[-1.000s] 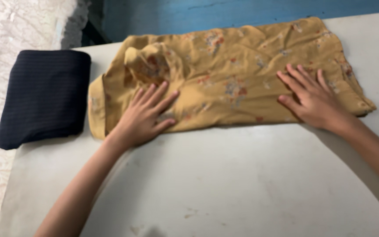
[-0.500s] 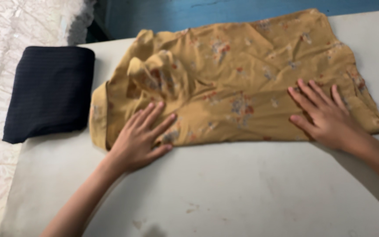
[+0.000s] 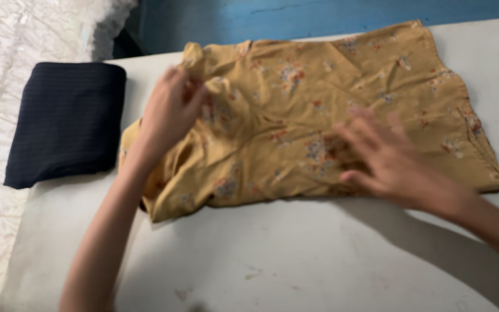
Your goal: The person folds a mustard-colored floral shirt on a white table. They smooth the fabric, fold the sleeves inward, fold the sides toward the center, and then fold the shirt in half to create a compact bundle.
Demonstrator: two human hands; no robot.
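A mustard-yellow floral garment (image 3: 330, 110) lies spread across the white table (image 3: 295, 260). My left hand (image 3: 168, 112) is raised over the garment's crumpled left end, and its fingers pinch a bunched fold of the cloth there. My right hand (image 3: 385, 159) is blurred and hovers flat over the garment's lower middle, fingers spread, holding nothing. The left edge of the garment has lifted and shifted under my left arm.
A folded dark navy cloth (image 3: 64, 124) lies at the table's left edge, close to the garment. White lace fabric (image 3: 24, 34) lies beyond the table on the left. A blue wall (image 3: 319, 17) runs along the back.
My left hand lifted off the front edge and moved up to grab the bunched fold. My right hand slid left toward the garment's middle. The garment's left corner shifted.
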